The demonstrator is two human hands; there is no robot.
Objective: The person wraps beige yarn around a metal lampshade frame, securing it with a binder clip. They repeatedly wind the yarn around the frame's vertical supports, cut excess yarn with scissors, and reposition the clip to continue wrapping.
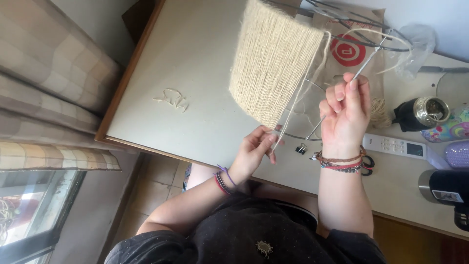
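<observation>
Twine-wrapped lampshade frame (271, 58) tilted over the middle of the table (195, 63), its wrapped panel facing left, bare wire rings (361, 29) jutting toward the far edge. Left hand (254, 149) just past the near table edge, fingers pinched shut on a strand of twine (293, 112) running up to the panel's lower corner. Right hand (346, 110) closed around a bare wire strut (366, 63) of the frame, fingertips up. Open tabletop to the left, only a small scrap of twine (172, 99) lying there. Crowded to the right: remote control (395, 145), black cup (420, 113), black flask (447, 188), scissors (367, 164), binder clip (301, 148) near the wrist. Curtain (49, 88) well beyond the table's left edge.
</observation>
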